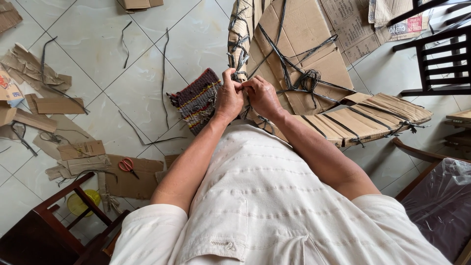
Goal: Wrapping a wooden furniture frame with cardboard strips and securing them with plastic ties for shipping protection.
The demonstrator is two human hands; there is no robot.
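My left hand (229, 97) and my right hand (262, 96) meet at the near edge of a big bundle of flattened brown cardboard (299, 59). Both hands pinch a dark plastic strap (244, 87) that binds the bundle. More dark straps (305, 81) cross the cardboard and knot near its middle. A second strapped stack of folded cardboard (378, 118) lies to the right of my right forearm. A striped woven mat (196, 100) lies on the floor just left of my left hand.
Red-handled scissors (128, 165) lie on cardboard scraps (83, 152) at lower left. Loose strap pieces (164, 73) are scattered on the pale floor tiles. A dark wooden chair (431, 59) stands at upper right, another wooden chair (59, 221) at lower left.
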